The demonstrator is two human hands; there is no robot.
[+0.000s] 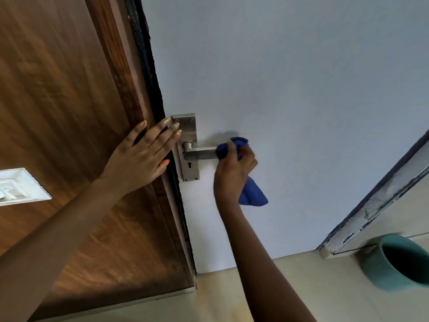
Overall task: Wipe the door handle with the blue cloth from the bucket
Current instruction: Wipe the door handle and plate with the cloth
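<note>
Mid-frame: right hand (234,168) clenched around blue cloth (251,194), bunched over the free end of the door handle (202,152); loose tail hangs below. Left hand (141,154), fingers (171,127) spread flat, grasping nothing, braces the door edge, probably steadying it. Bare lever toward the backplate (189,135) left to wipe. Bucket (371,266) lower right, well apart.

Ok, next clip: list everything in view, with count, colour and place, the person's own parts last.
door handle: one, brushed metal, on a backplate at the white door's edge
blue cloth: one, bunched over the lever's free end, tail hanging below
white door: one, centre and right
wooden panel: one, brown, left
switch plate: one, white, on the wooden panel
bucket: one, teal, floor at lower right
floor: beige, bottom
left hand: flat, open, across the wood and door edge
right hand: closed on the blue cloth at the lever
</note>
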